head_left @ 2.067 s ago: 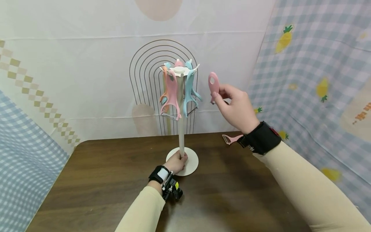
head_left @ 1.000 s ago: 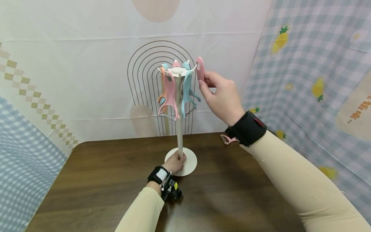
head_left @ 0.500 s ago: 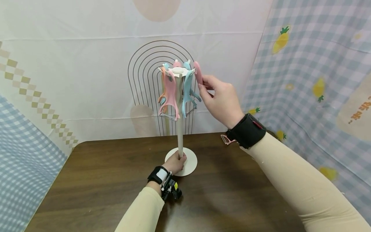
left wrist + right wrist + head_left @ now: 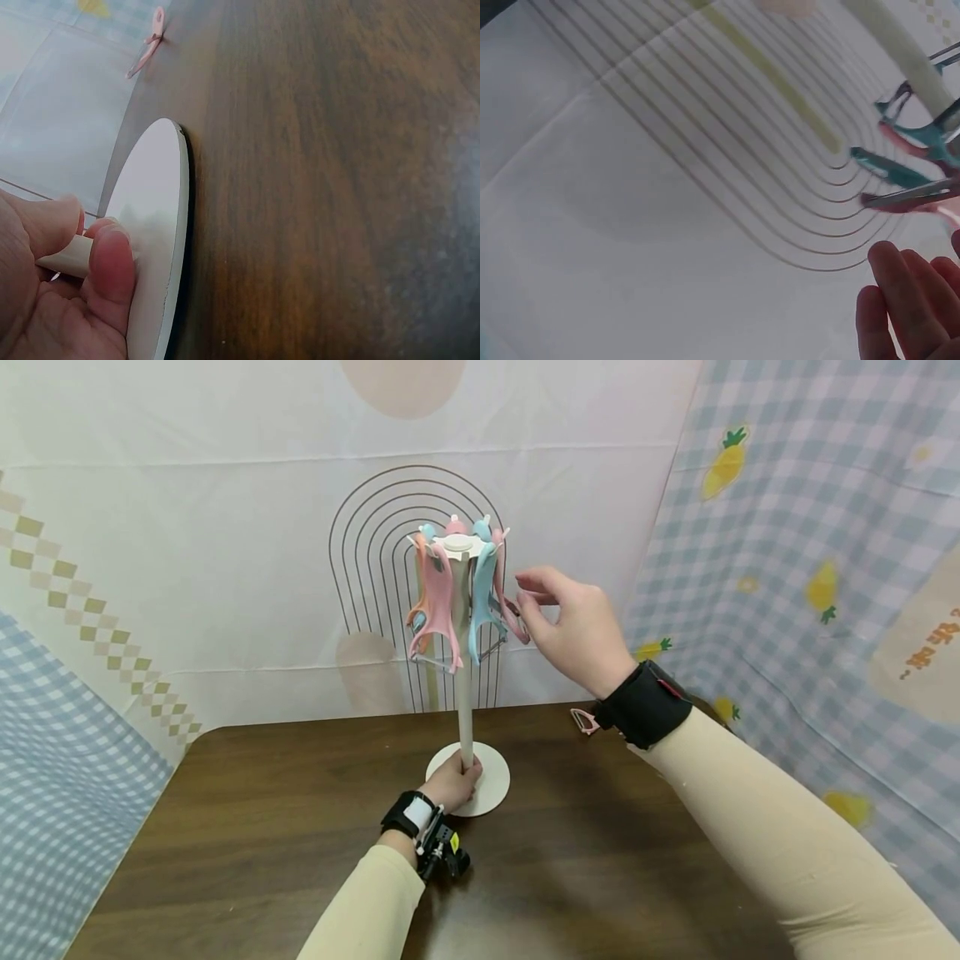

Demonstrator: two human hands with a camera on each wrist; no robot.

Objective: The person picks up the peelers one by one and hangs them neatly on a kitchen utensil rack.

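My left hand [image 4: 452, 783] grips the lower pole of a white stand [image 4: 466, 710], just above its round base [image 4: 493, 785]; the left wrist view shows thumb and fingers curled round it. Peelers hang from the stand's top hooks: a pink peeler [image 4: 441, 593] in front, a blue peeler [image 4: 482, 593], an orange peeler [image 4: 420, 597] and others behind. On the right hook hangs another pink peeler [image 4: 501, 581], partly behind the blue one. Beside it, slightly apart, is my right hand [image 4: 581, 627], holding nothing, its fingers [image 4: 911, 300] extended in the right wrist view.
A pink peeler [image 4: 583, 721] lies near the back right of the brown wooden table [image 4: 315, 843], partly hidden by my right wrist; the left wrist view shows this peeler [image 4: 154, 41] too. Patterned cloth [image 4: 247, 568] hangs behind the table and along both sides.
My right hand has carried a pink peeler left to the stand's right hook and let go of it; the peeler now hangs there. My left hand stays on the pole.
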